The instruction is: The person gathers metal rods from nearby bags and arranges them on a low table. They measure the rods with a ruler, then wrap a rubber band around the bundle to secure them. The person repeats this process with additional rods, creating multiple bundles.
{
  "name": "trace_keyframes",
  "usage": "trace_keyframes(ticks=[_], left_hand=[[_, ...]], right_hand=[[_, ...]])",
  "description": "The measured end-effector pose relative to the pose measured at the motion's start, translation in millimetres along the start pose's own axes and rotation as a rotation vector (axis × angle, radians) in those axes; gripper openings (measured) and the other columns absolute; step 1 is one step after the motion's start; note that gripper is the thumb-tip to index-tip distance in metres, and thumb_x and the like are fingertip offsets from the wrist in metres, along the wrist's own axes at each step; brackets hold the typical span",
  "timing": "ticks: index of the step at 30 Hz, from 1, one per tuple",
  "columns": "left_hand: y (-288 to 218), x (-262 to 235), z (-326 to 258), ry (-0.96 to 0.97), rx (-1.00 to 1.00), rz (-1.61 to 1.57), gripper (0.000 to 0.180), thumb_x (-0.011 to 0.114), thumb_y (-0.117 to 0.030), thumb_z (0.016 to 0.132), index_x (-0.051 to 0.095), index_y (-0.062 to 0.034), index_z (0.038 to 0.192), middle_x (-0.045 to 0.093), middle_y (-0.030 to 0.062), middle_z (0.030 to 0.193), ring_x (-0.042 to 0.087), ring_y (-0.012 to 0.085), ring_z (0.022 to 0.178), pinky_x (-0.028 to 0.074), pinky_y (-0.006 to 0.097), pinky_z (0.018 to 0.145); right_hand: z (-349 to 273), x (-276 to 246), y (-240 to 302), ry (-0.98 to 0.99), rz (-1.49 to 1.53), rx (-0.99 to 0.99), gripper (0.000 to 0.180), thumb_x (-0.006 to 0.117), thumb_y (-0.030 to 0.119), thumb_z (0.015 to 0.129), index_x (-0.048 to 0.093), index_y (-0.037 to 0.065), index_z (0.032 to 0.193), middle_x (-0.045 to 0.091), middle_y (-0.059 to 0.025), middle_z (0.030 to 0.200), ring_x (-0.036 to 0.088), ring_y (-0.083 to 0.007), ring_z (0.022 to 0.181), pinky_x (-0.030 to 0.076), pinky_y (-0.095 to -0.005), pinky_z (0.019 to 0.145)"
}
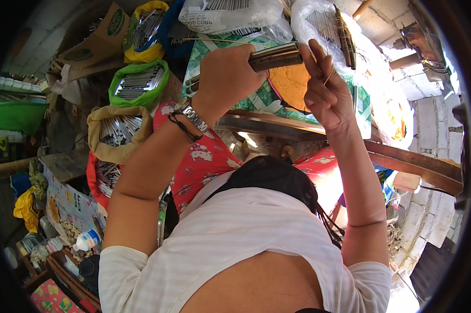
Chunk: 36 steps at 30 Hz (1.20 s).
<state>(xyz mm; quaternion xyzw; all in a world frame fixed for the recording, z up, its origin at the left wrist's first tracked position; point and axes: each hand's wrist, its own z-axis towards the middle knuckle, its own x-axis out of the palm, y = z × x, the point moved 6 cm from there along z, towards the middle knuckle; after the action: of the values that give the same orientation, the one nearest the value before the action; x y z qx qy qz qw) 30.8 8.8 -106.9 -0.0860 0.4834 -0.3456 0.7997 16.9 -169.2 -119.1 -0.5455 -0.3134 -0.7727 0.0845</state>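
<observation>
My left hand, with a metal-banded watch on its wrist, is closed around a small bundle of metal tubes. The tubes lie crosswise above the table, their right ends sticking out past my fist and their left ends showing beside my wrist. My right hand is raised at the right ends of the tubes, with two fingers pointing up and the others curled. A thin tan rubber band is looped on its fingers. Whether the right fingertips touch the tubes, I cannot tell.
A green-patterned tabletop bears an orange-yellow pad. Clear plastic bags of rods stand at its far side. Left of it are a green bag, a yellow bag and a tan sack, each holding metal rods. A wooden beam runs at right.
</observation>
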Motion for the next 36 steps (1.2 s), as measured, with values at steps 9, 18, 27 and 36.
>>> trace_keyframes(ticks=[9, 18, 27, 36], left_hand=[[-15, -1, -7, -0.163, 0.248, 0.091, 0.026, 0.083, -0.019, 0.068, 0.064, -0.0089, 0.082, 0.066, 0.0079, 0.071, 0.066, 0.029, 0.061, 0.052, 0.036, 0.055], [-32, -3, -15, -0.151, 0.398, 0.07, 0.025, 0.08, -0.015, 0.063, 0.059, -0.0098, 0.076, 0.062, 0.006, 0.069, 0.062, 0.026, 0.057, 0.047, 0.036, 0.051], [-29, 5, -16, -0.048, 0.399, 0.105, 0.011, 0.072, -0.017, 0.074, 0.063, -0.0108, 0.078, 0.063, 0.0051, 0.067, 0.063, 0.025, 0.055, 0.049, 0.036, 0.05], [-11, 1, -10, -0.027, 0.255, 0.064, 0.021, 0.08, -0.02, 0.073, 0.065, -0.0091, 0.083, 0.067, 0.0072, 0.072, 0.067, 0.0268, 0.062, 0.05, 0.038, 0.053]], right_hand=[[12, -8, 29, -0.703, -1.141, 0.151, 0.072, 0.031, 0.057, 0.106, 0.069, -0.003, 0.116, 0.075, -0.0094, 0.094, 0.064, -0.0087, 0.06, 0.04, -0.0212, 0.042], [17, -22, 22, -0.336, -1.57, 0.633, 0.024, 0.066, 0.022, 0.091, 0.078, 0.001, 0.089, 0.067, -0.0074, 0.065, 0.058, -0.0102, 0.05, 0.045, -0.0253, 0.046], [5, -26, 45, -0.691, -1.88, 0.266, 0.035, 0.078, 0.02, 0.082, 0.075, 0.0, 0.111, 0.075, -0.0098, 0.082, 0.065, -0.0116, 0.067, 0.052, -0.0265, 0.064], [-30, 79, 39, -0.323, -2.133, -0.203, 0.053, 0.083, 0.006, 0.075, 0.07, 0.01, 0.126, 0.07, 0.0002, 0.095, 0.06, -0.0102, 0.092, 0.045, -0.0285, 0.077]])
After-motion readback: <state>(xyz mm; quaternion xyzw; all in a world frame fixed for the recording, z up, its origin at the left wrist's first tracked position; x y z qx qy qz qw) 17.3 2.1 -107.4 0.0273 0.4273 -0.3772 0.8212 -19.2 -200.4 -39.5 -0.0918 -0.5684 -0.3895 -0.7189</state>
